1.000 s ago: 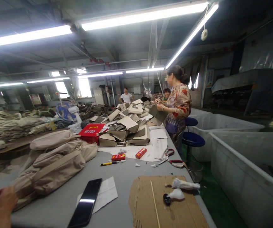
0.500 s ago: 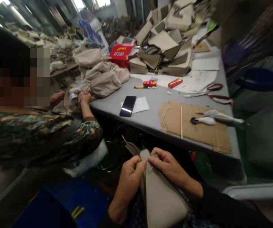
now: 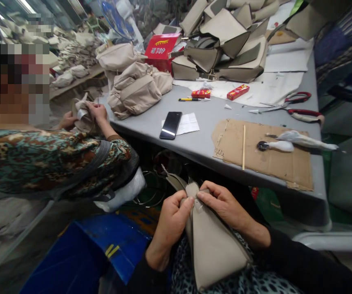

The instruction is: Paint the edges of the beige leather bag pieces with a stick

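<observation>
Currently both hands work below the near edge of the table (image 3: 206, 118), over the person's lap. The left hand (image 3: 171, 216) and the right hand (image 3: 221, 204) are both closed in a narrow pinch on the top corner of a beige bag (image 3: 212, 249). Fingertips of the two hands nearly meet at that corner. The bag stands on the lap with its broad end down and its narrow end up between the hands. A strap (image 3: 174, 180) projects from the top corner toward the table's underside.

Risk points, as judged from this position:
- Grip area is small. Only the top corner is pinched, and the body of the bag rests loose on the lap. A pull to either side could tip it off toward the blue crate (image 3: 102, 245) beside the left knee.
- The strap hangs free near the wire rings (image 3: 148, 192) under the table and could snag on them if the bag is lifted or turned.
- Whether a small tool or thread sits between the fingertips cannot be told, so a slip there could nick the material or a finger.

On the table, well apart from the hands, lie a phone (image 3: 171, 125), a cardboard sheet (image 3: 264, 163), a stick (image 3: 243, 141) and scissors (image 3: 295, 98). A co-worker's hands (image 3: 85, 114) on the left handle another beige piece, clear of the person's own.
</observation>
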Tool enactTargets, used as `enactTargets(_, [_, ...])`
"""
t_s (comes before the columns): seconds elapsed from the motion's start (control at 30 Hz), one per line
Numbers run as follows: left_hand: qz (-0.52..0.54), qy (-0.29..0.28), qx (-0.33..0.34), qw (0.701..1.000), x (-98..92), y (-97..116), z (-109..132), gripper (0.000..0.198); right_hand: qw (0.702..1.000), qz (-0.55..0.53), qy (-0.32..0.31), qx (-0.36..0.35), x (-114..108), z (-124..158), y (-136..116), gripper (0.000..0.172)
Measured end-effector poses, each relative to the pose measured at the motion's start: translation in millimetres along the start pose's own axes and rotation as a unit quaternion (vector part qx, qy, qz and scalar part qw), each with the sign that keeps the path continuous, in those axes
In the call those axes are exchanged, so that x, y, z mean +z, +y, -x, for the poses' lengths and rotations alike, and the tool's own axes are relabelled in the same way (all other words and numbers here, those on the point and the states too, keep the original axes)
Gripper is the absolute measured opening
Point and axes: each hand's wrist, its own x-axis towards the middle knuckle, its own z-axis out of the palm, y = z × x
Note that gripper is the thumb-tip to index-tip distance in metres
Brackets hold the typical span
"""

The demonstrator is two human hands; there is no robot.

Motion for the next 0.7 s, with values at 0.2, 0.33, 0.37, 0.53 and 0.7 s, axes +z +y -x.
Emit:
enactTargets(0.2, [0.006,-0.004,0.002,1.0,-0.5,2,0,0.037,1.0,0.005,-0.01,-0.007,-1,-1,2,0.042])
enactTargets(0.33, [0.001,-0.021,-0.004,1.0,-4.0,3,-1,0.038,1.0,0.008,-0.013,-0.006,-2,0,2,0.042])
enactTargets(0.37, [0.0,-0.029,-0.009,1.0,-5.5,4,-1,0.039,1.0,0.011,-0.016,-0.005,-2,0,1,0.042])
enactTargets(0.53, [0.017,-0.075,-0.044,0.996,-14.3,14,-1,0.04,0.998,0.05,-0.025,-0.012,-5,2,-1,0.039])
enactTargets(0.7, [0.01,-0.126,-0.071,0.989,-18.3,26,0,0.033,0.996,0.081,-0.021,-0.019,-7,2,0,0.034])
